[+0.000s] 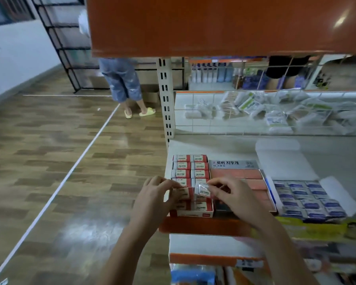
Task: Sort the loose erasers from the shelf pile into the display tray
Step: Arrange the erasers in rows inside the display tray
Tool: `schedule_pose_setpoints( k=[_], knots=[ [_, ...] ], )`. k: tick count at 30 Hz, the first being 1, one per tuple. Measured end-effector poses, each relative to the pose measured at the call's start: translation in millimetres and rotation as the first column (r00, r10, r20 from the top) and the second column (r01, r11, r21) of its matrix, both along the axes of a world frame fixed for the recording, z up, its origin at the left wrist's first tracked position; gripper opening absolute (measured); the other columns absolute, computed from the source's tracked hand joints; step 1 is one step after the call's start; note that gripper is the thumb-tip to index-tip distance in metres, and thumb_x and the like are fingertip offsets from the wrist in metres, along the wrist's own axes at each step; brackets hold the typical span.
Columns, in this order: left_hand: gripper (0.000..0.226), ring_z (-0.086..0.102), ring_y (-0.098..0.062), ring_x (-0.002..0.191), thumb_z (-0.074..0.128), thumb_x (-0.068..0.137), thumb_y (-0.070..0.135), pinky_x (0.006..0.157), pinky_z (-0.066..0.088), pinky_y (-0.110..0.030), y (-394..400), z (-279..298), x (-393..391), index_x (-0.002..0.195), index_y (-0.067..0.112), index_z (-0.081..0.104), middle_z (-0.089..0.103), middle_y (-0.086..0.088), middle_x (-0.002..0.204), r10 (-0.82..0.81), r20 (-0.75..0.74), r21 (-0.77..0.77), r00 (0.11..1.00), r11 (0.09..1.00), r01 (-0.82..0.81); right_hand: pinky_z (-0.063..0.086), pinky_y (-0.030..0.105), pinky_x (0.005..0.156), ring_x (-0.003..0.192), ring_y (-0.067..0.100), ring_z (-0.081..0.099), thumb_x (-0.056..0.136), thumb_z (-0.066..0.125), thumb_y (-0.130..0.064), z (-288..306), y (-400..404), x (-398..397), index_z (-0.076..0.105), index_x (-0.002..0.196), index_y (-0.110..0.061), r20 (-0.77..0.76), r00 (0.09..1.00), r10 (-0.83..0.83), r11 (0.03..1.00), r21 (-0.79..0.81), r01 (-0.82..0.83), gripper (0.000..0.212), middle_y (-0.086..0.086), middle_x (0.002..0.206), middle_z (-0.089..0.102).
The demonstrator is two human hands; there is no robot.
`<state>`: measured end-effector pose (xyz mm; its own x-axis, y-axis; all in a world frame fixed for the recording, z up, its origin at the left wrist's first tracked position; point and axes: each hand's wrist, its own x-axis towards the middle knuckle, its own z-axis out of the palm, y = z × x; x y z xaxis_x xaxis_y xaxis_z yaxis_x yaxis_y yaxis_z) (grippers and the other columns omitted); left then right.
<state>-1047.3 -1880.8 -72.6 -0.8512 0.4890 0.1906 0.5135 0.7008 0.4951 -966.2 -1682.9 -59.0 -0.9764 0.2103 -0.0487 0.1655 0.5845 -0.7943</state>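
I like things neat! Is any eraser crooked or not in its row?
Yes. One wrapped eraser sits tilted above the red display tray, pinched by the right hand. Another eraser is gripped by the left hand. The rows behind look straight.

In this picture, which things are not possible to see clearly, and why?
- Head view: front rows of the red eraser tray are hidden by the left hand and right hand.
- Print on the wrapped eraser is too small to read.
- Goods on the wire shelf behind are blurred.

On the shelf [224, 147] 3 trays sit side by side: display tray [190, 213] left, middle tray [237, 174], right tray [308, 199]
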Motion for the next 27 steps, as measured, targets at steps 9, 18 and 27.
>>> schedule_pose_setpoints(
  k=[9, 18, 27],
  knots=[
    [0.029, 0.040, -0.005, 0.115, 0.058, 0.086, 0.046, 0.077, 0.035, -0.017, 1.7, 3.2, -6.0, 0.111, 0.032, 0.062, 0.053, 0.015, 0.117, -0.190, -0.053, -0.059, 0.980, 0.981, 0.187, 0.043, 0.013, 0.070, 0.086, 0.001, 0.059, 0.090, 0.059, -0.025, 3.8, -15.1, 4.8, 0.061, 0.098, -0.029, -0.006, 0.996, -0.085, 0.996, 0.015, 0.085, 0.009, -0.012, 0.094, 0.062],
    [0.030, 0.039, -0.005, 0.117, 0.056, 0.088, 0.044, 0.081, 0.034, -0.014, -3.1, 5.3, -11.5, 0.115, 0.032, 0.060, 0.053, 0.014, 0.122, -0.240, -0.096, -0.079, 0.966, 0.969, 0.233, 0.038, 0.004, 0.065, 0.079, -0.006, 0.047, 0.090, 0.060, -0.026, -5.9, -34.1, -7.9, 0.064, 0.097, -0.018, -0.127, 0.971, -0.200, 0.941, 0.253, 0.227, 0.012, -0.012, 0.096, 0.047],
    [0.029, 0.046, -0.005, 0.105, 0.047, 0.091, 0.048, 0.076, 0.042, -0.018, 3.0, 16.4, -25.2, 0.112, 0.032, 0.059, 0.057, 0.013, 0.114, -0.344, -0.082, -0.162, 0.935, 0.930, 0.328, 0.039, 0.004, 0.068, 0.074, -0.008, 0.045, 0.091, 0.057, -0.025, -7.0, -36.6, -9.5, 0.062, 0.105, -0.019, -0.147, 0.976, -0.161, 0.914, 0.350, 0.204, 0.015, -0.014, 0.099, 0.046]
  ],
)
